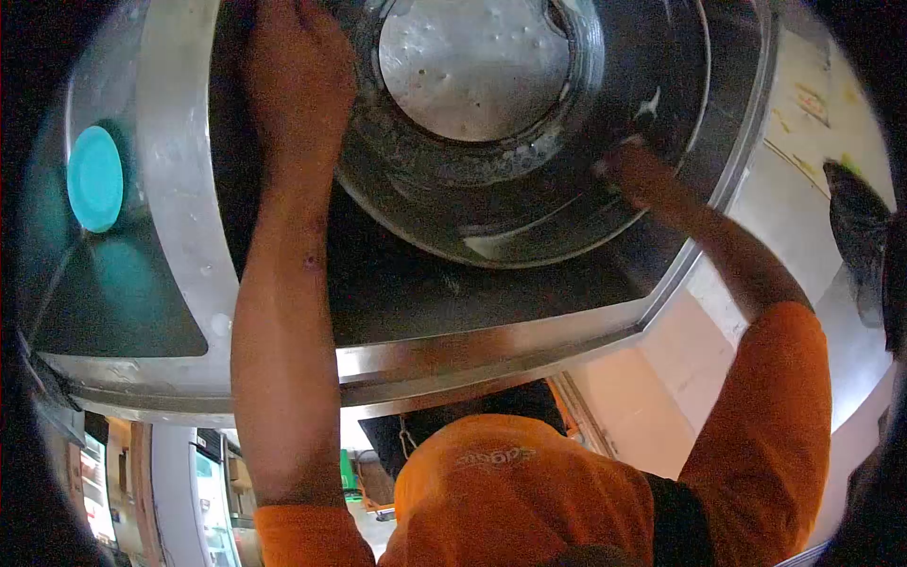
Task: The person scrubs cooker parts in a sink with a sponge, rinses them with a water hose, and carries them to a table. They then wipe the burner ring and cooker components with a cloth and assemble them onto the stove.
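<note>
A large round metal bowl (557, 227) lies tilted inside a dark sink basin (397, 312). Its flat bottom is bright and dented, and the inner wall looks wet with whitish suds. My left hand (300, 80) is closed at the bowl's left rim, its fingertips partly cut off by the top of the view. Inside the bowl, against the right part of the wall, is my right hand (641, 172). Its fingers are curled together and slightly blurred; whatever they hold is hidden. A white streak of suds (649, 102) shows just above it.
To the left, past a steel divider (175, 142), a teal round dish (95, 180) stands in the neighbouring basin. The sink's steel front edge (491, 331) runs close to my body. At the right are a stained pale surface (803, 123) and a dark plastic bag (858, 222).
</note>
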`<action>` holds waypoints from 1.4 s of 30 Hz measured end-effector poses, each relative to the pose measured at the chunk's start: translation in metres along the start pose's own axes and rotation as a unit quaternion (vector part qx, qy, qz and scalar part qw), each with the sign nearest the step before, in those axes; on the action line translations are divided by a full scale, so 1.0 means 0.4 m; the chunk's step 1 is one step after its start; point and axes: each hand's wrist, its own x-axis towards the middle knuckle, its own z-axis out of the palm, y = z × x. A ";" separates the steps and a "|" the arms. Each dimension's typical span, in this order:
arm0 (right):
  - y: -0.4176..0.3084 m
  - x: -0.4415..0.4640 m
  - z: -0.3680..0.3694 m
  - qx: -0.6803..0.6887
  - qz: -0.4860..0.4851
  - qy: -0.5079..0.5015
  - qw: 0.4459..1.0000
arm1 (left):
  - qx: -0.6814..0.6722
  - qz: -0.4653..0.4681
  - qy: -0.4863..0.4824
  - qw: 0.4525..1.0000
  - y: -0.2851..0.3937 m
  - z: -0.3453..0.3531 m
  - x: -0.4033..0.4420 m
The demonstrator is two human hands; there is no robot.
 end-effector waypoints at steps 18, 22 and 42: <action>-0.090 0.250 0.069 0.153 -0.059 0.024 0.986 | 0.015 0.042 -0.026 0.999 -0.028 -0.022 -0.001; -0.255 0.336 0.091 0.442 -0.143 0.088 0.881 | 0.059 0.091 -0.002 0.994 -0.045 -0.025 -0.002; -0.207 0.154 0.038 0.272 -0.273 -0.030 0.922 | -0.300 -0.097 -0.042 0.948 -0.063 -0.032 -0.008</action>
